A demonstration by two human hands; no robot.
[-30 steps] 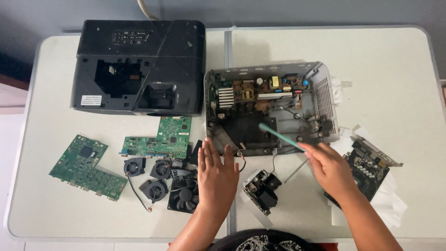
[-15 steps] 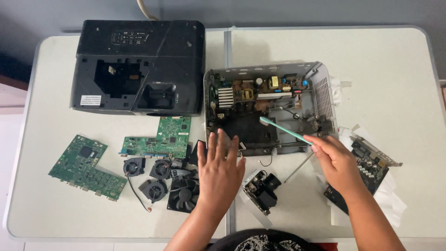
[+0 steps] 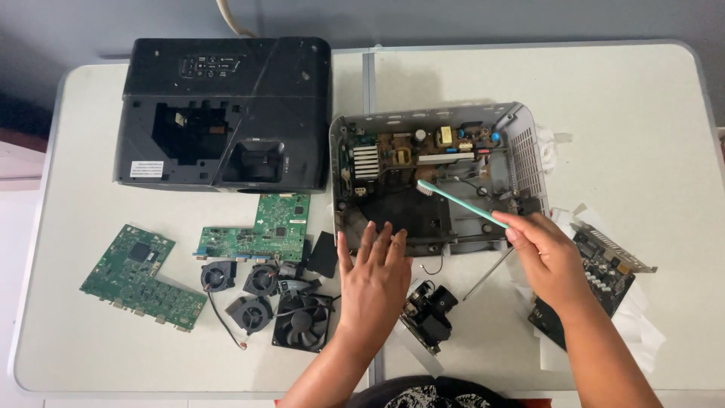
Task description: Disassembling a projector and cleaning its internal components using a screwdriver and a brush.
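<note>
An opened grey projector chassis (image 3: 521,143) lies at the table's middle, its power board and black base exposed. My right hand (image 3: 547,257) holds a teal toothbrush (image 3: 461,202) by its handle, the bristle head resting inside the chassis. My left hand (image 3: 374,283) lies flat with fingers spread, fingertips touching the chassis's near edge. A black lens block (image 3: 430,310) sits between my forearms.
The black projector top cover (image 3: 226,113) lies upside down at the back left. Two green circuit boards (image 3: 143,276) (image 3: 260,230) and several small black fans (image 3: 264,302) lie at the left. A dark board on white paper (image 3: 604,264) lies at the right. A thin metal rod (image 3: 489,273) lies beside the lens block.
My left hand has slid forward until its fingertips reach the chassis edge. My right hand has shifted a little toward the chassis, with the brush head deeper over the black base.
</note>
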